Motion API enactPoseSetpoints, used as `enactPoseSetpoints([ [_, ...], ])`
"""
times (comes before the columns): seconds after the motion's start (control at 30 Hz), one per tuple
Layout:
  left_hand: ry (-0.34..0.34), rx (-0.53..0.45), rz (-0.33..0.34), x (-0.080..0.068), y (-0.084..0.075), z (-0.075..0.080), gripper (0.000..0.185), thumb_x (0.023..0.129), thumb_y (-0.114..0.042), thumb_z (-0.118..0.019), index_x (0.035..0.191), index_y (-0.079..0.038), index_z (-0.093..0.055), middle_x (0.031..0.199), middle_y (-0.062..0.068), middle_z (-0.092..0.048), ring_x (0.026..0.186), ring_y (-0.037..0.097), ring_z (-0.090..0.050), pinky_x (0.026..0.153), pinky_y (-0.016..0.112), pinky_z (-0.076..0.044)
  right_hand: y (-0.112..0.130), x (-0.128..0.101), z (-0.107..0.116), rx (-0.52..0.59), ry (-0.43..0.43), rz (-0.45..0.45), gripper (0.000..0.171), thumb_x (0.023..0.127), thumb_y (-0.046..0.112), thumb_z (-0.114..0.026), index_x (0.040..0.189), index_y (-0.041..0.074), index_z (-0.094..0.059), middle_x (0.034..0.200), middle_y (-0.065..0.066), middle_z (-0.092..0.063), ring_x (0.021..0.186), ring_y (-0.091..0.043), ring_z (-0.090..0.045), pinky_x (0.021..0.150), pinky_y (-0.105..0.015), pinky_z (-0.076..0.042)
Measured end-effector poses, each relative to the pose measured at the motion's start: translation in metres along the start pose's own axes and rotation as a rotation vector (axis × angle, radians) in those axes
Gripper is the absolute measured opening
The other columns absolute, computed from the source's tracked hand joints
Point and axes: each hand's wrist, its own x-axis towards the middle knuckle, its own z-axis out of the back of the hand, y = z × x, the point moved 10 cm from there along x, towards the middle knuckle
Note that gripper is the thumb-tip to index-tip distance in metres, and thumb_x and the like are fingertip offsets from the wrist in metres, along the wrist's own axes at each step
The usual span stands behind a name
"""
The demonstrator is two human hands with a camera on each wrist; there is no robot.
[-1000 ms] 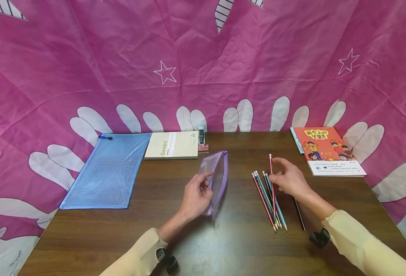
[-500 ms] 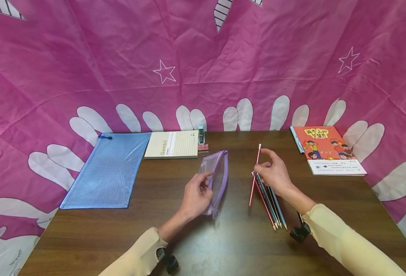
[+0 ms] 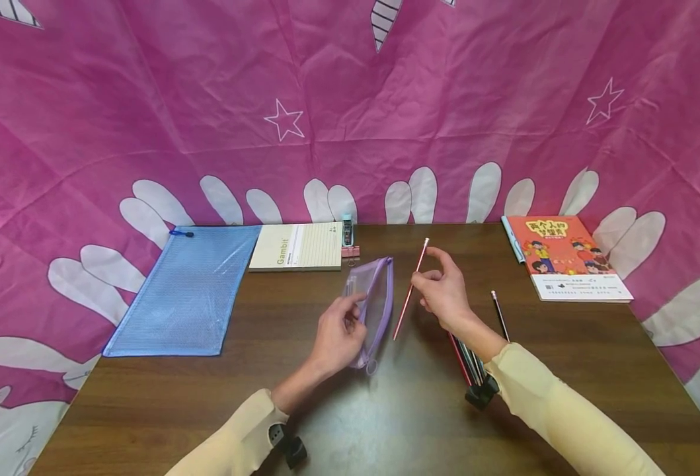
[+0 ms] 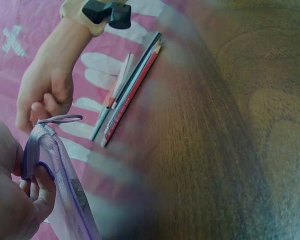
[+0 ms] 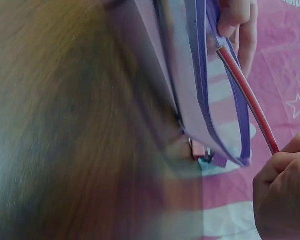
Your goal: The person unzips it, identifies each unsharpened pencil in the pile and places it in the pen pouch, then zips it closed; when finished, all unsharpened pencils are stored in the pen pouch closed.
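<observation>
My left hand (image 3: 339,336) pinches the upper edge of a clear purple zip pouch (image 3: 375,305), holding it on its side with the mouth lifted; the left wrist view shows my fingers (image 4: 37,187) on the pouch (image 4: 65,195) rim. My right hand (image 3: 443,291) pinches a red pencil (image 3: 410,289) just right of the pouch, its tip pointing down towards the table. In the right wrist view the red pencil (image 5: 246,92) lies beside the pouch (image 5: 200,95) opening. Several more pencils (image 3: 467,360) lie under my right forearm, and one dark pencil (image 3: 500,316) lies apart to their right.
A blue mesh folder (image 3: 188,289) lies at the left, a cream notepad (image 3: 299,247) behind the pouch with a small stapler (image 3: 347,233) and a binder clip (image 3: 350,252) beside it. An orange book (image 3: 566,258) sits at the far right. Pink cloth walls the brown table (image 3: 350,410).
My right hand has lifted one red pencil from the bundle and carried it left to the pouch's side. The left hand has kept its hold on the pouch.
</observation>
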Motion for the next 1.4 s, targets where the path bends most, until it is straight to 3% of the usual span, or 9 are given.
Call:
enactPoseSetpoints([
  [0.63,0.009,-0.002,0.021,0.000,0.001,-0.003,0.053,0.068,0.011,-0.056,0.119,0.004,-0.066,0.085,0.005,-0.057,0.073,0.018,-0.056,0.065,0.026,-0.051,-0.010,-0.008,-0.036,0.090,-0.027,0.034,0.063,0.085,-0.002,-0.062,0.144,0.009,-0.045,0.073,-0.003,-0.060,0.043,-0.012,-0.048,0.038,-0.021,-0.039],
  [1.03,-0.001,0.024,0.024,0.001,0.000,-0.002,0.051,0.069,0.011,-0.059,0.118,0.003,-0.067,0.084,0.004,-0.057,0.072,0.011,-0.055,0.063,0.025,-0.050,-0.017,-0.020,-0.053,-0.036,0.014,0.019,0.063,0.086,0.002,-0.069,0.144,0.013,-0.047,0.079,-0.009,-0.065,0.044,-0.014,-0.051,0.039,-0.023,-0.043],
  [1.4,0.003,0.015,0.030,0.003,0.000,-0.001,0.051,0.070,0.012,-0.058,0.119,0.002,-0.067,0.085,0.004,-0.057,0.072,0.013,-0.055,0.062,0.024,-0.049,-0.011,-0.025,-0.061,-0.230,0.027,0.069,0.061,0.083,0.005,-0.073,0.140,0.004,-0.049,0.079,-0.010,-0.071,0.040,-0.014,-0.054,0.040,-0.024,-0.044],
])
